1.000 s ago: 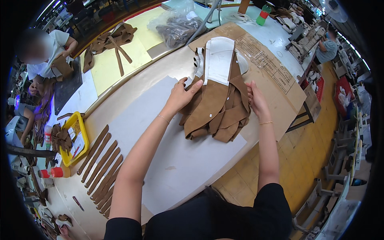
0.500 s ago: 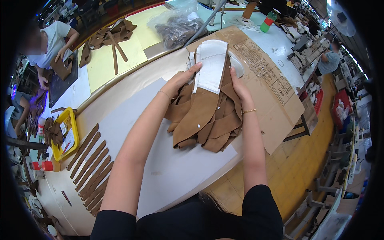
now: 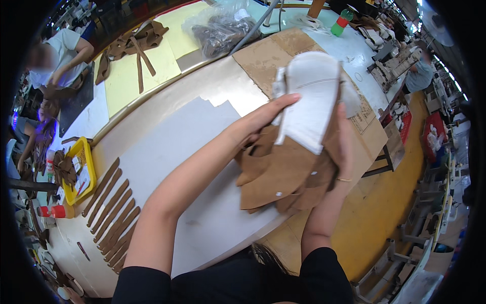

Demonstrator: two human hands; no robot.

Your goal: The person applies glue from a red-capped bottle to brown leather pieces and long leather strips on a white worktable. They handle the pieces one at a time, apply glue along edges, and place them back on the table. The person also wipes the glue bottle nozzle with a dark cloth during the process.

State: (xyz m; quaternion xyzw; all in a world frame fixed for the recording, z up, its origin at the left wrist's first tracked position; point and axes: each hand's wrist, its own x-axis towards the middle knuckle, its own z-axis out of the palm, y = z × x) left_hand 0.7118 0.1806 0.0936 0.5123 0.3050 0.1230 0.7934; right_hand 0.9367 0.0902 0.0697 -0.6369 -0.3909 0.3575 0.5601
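A bundle of brown suede shoe pieces (image 3: 276, 175) with rounded white ends (image 3: 311, 96) is held up between my two hands. Several layers are stacked, the white ends pointing away from me and the brown flaps hanging toward me. My left hand (image 3: 266, 115) grips the bundle's left side, its thumb lying on the white top piece. My right hand (image 3: 346, 144), a little blurred, is closed round the right side, some fingers hidden behind the suede. Small white marks dot the brown flaps. Below the bundle lies a grey-white sheet (image 3: 202, 192) on the table.
Brown strips (image 3: 114, 218) lie in a row at left, near a yellow tray (image 3: 91, 175) and red-capped bottles (image 3: 58, 211). Flattened cardboard (image 3: 253, 63) covers the table's far right. Beyond are a plastic bag of dark pieces (image 3: 220, 38) and a green bottle (image 3: 340, 25). A co-worker (image 3: 63, 58) sits at far left.
Both hands have carried the bundle to the right and nearer to me, over the table's right edge. The bundle has tilted slightly. The co-worker at far left has shifted their arms.
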